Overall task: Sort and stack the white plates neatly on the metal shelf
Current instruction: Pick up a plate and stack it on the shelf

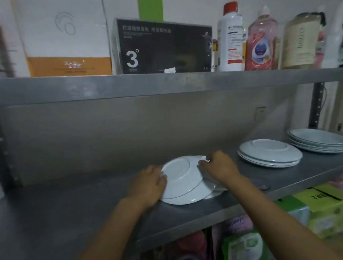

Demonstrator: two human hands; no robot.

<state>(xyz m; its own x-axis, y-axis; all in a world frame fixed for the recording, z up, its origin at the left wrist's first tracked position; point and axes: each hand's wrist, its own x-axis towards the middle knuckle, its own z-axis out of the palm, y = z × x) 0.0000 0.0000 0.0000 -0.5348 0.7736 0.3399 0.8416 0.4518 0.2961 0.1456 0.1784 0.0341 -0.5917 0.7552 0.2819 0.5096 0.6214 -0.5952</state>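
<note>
A loose, offset pile of white plates [183, 184] lies upside down in the middle of the metal shelf [69, 216]. The top plate of that pile is tilted up. My left hand [149, 185] grips the pile's left rim. My right hand [219, 167] pinches its right rim from above. Further right sits a second stack of upside-down white plates [269, 153]. A third stack of white plates [319, 139] stands upright at the far right of the shelf.
The upper shelf [161, 82] carries boxes, a black carton [163, 45] and several bottles [261, 40]. Packaged goods [325, 210] fill the space below. Dark uprights [317, 104] stand at the shelf's back corners.
</note>
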